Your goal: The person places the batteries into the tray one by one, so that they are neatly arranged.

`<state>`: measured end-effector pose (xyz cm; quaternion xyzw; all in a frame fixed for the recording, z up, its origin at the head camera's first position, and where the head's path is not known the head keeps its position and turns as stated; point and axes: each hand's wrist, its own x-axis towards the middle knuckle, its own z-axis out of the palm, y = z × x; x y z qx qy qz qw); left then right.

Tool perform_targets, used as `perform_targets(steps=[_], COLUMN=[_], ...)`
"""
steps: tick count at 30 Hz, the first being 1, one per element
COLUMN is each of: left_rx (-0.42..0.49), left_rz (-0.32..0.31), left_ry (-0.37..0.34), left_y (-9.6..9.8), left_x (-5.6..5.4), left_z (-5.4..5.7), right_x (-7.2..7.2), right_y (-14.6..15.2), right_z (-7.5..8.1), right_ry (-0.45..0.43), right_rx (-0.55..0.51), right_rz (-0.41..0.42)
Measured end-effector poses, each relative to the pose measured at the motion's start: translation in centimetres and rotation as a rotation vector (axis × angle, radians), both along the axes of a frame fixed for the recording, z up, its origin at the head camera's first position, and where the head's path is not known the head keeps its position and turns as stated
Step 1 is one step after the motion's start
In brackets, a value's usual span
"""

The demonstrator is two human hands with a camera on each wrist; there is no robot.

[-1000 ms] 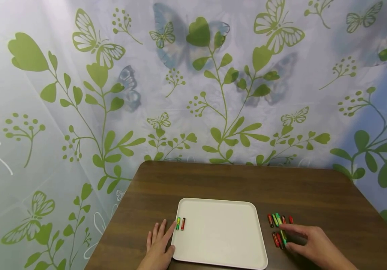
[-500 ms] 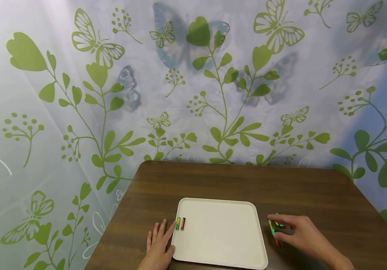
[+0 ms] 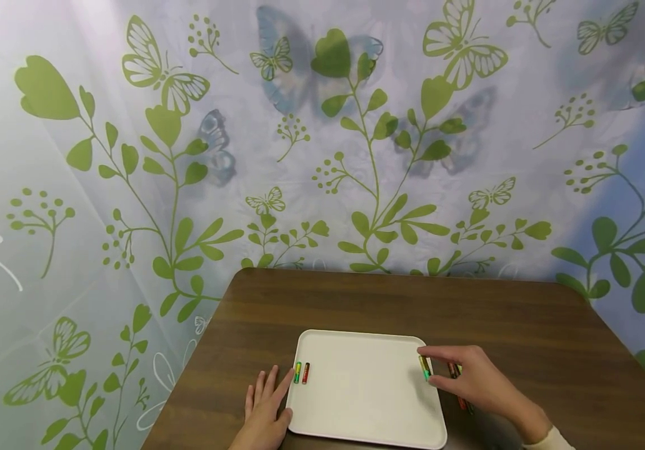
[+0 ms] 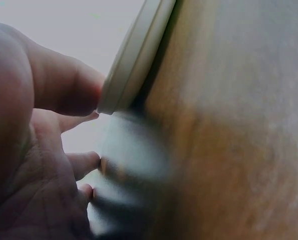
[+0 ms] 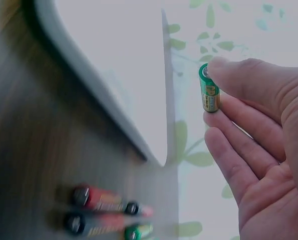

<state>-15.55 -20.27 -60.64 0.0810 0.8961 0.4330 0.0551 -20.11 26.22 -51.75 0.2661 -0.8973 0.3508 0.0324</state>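
My right hand (image 3: 482,382) pinches a green and gold battery (image 5: 210,92) by its two ends, between thumb and fingertips. In the head view it is above the right rim of a white rectangular tray (image 3: 364,394). On the tray's left side lie a green and yellow battery (image 3: 297,372) and a red battery (image 3: 306,373), parallel and slightly apart. My left hand (image 3: 263,414) rests beside the tray's left edge with its fingers extended. Its thumb (image 4: 71,90) touches the rim in the left wrist view.
Several batteries, red and black ones (image 5: 101,198) and a green one (image 5: 138,231), lie on the brown wooden table (image 3: 390,303) right of the tray, partly hidden by my right hand in the head view. A patterned curtain (image 3: 322,144) hangs behind the table.
My right hand has lifted the green battery from the group on the right and carried it left and up to the tray's right rim. The left hand and tray have stayed put.
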Motion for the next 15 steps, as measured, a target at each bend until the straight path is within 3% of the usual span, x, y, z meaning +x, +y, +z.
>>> perform_targets(steps=[7,15], left_rx=[0.02,0.055], left_rz=[0.0,0.005], left_ry=[0.013,0.037], left_y=[0.2,0.7], left_x=[0.1,0.7], left_z=[0.3,1.5], right_x=[-0.9,-2.1], right_y=[-2.5,-5.4], right_z=[0.2,0.1], right_ry=[0.033,0.029], right_rx=[-0.011,-0.054], right_rz=[0.049,0.099])
